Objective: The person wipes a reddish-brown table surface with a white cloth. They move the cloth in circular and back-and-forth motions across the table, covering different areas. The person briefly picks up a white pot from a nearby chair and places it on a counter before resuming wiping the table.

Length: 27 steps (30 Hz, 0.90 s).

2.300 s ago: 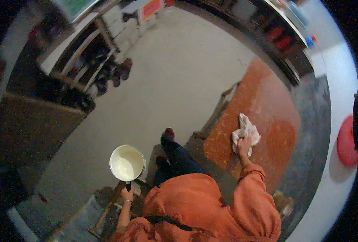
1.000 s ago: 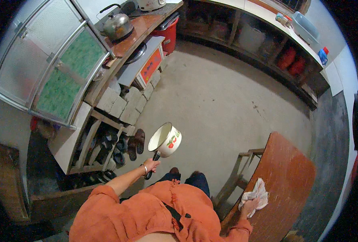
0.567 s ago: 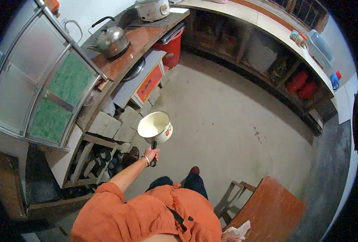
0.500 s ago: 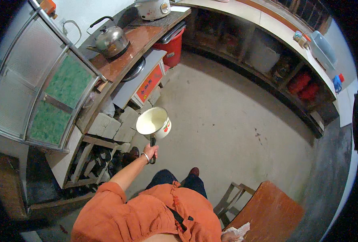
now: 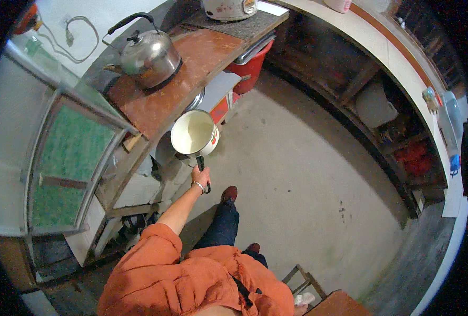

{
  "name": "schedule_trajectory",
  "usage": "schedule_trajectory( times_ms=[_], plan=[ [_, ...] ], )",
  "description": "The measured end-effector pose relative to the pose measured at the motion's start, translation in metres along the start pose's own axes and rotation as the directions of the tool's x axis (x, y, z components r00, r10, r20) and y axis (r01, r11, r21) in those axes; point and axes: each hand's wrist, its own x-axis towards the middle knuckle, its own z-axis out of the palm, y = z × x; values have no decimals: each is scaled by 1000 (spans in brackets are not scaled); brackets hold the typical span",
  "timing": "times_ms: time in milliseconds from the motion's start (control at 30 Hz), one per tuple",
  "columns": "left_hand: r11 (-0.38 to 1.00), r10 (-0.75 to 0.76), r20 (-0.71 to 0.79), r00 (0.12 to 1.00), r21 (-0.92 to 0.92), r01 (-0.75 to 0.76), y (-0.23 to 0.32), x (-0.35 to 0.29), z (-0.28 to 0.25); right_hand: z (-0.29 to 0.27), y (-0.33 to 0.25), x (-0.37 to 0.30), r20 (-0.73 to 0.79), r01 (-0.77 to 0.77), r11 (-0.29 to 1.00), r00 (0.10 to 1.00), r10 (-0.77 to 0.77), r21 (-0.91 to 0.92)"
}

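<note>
My left hand is closed round the black handle of a cream enamel saucepan with a red fruit pattern on its side. The pan is held out in front of me over the floor, near the edge of the left counter, and its inside looks bare. Low at the bottom edge, my right hand shows only in part, beside my orange shirt. A crumpled white cloth or tissue is in it. On the brown counter ahead to the left stands a metal kettle with a black handle.
A white rice cooker stands farther along the counter, above a red bucket. At left is a cabinet with green panels. Low shelving curves along the right. A wooden tabletop lies near my right side.
I have stepped forward, toward the kettle and counter. The saucepan, still in my left hand, now stands closer to the counter edge. The wooden tabletop has slipped mostly out of view.
</note>
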Motion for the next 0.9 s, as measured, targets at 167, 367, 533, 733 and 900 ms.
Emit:
schedule_trajectory(
  times_ms=[167,367,533,733,900],
  plan=[
    [998,65,-48,997,24,-64,37,85,9,21,-100,10,135,-38,999,990,33,36],
    [984,173,-98,980,55,-168,55,167,4,56,-162,56,203,-128,801,979,9,585],
    [972,228,-186,956,90,-215,78,221,9,41,-219,62,166,133,949,968,-186,287],
    [954,-178,-104,979,226,198,47,284,-20,76,-183,83,64,153,979,985,-163,132],
    [952,-237,0,971,201,232,51,300,-34,69,-242,57,31,165,980,985,-169,108]
  ],
)
